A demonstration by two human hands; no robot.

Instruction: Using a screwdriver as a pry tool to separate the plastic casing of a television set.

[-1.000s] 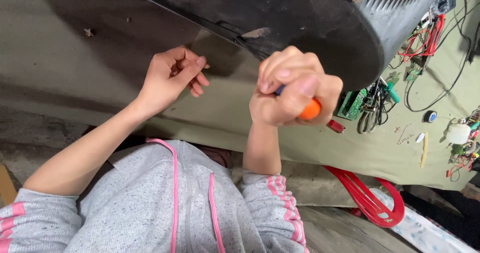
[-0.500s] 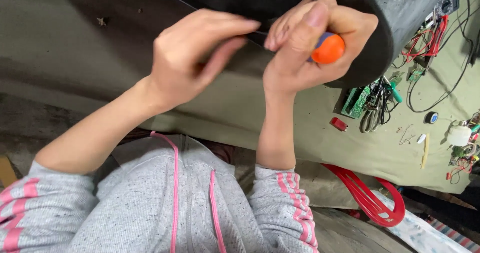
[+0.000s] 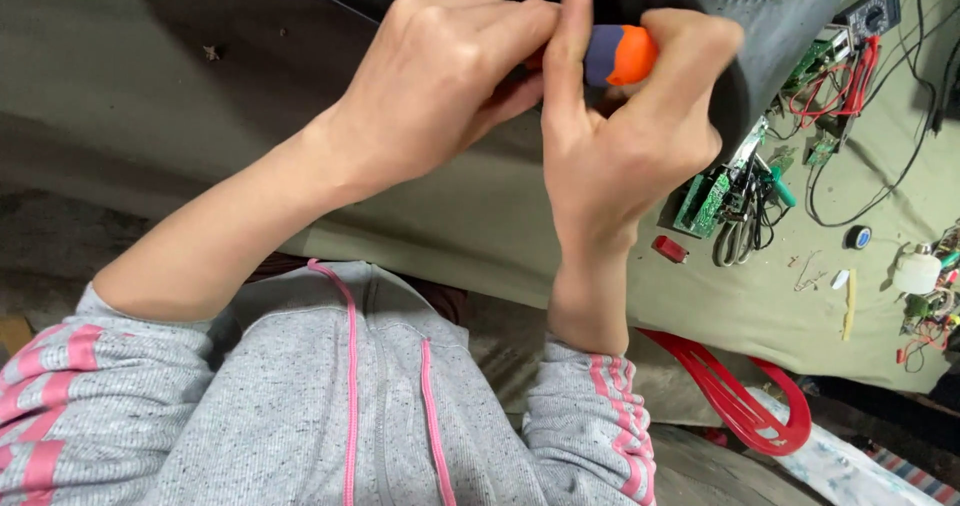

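Note:
My right hand [image 3: 630, 136] is closed around a screwdriver with an orange and blue handle [image 3: 620, 54], held up against a large black casing [image 3: 770, 16] at the top of the view. My left hand [image 3: 440, 86] is cupped against the right one, its fingertips touching the front of the handle where the shaft would be. The shaft and tip are hidden behind both hands. Grey sleeves with pink stripes cover my upper arms.
A green circuit board [image 3: 705, 201] with pliers and tangled wires lies on the olive cloth [image 3: 480, 216] at right. A small red block [image 3: 670, 249], a black roll of tape [image 3: 857, 237], a white bottle [image 3: 917, 271] and a red plastic stool [image 3: 740, 401] are also there.
Both hands have risen toward the black casing and come together. The left hand, open and apart a second ago, now rests against the screwdriver in the right hand.

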